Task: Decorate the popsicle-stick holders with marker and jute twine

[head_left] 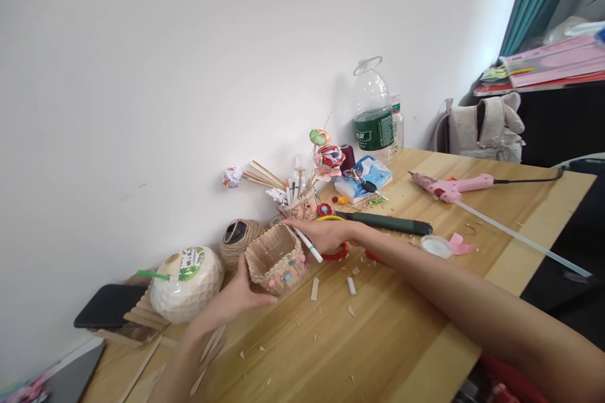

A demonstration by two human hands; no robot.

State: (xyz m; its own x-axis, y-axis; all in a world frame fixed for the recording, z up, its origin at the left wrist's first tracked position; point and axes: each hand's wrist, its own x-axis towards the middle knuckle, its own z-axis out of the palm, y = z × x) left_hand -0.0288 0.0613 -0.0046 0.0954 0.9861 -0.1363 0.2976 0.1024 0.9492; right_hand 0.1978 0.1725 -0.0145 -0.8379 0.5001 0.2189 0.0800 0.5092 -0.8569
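A small open box of wooden craft sticks (278,270), with small pink and blue decorations on its front, is tilted over the table. My left hand (239,296) grips its left side, thumb along the lower front. My right hand (326,236) is at the box's back right rim, its fingertips partly hidden. A white marker pen with a green band (309,246) slants out of that hand beside the rim. Just behind is a decorated pen cup (302,206) with pens, sticks and paper flowers (329,159). A twine ball (239,239) sits left of the box.
A white coconut with a green straw (186,283) stands left, beside a black phone-like object (111,306). Right are a utility knife (392,222), a pink glue gun (447,187) with its cord, and a tissue pack (363,179). A large bottle (373,113) stands behind. Scraps litter the table (387,333).
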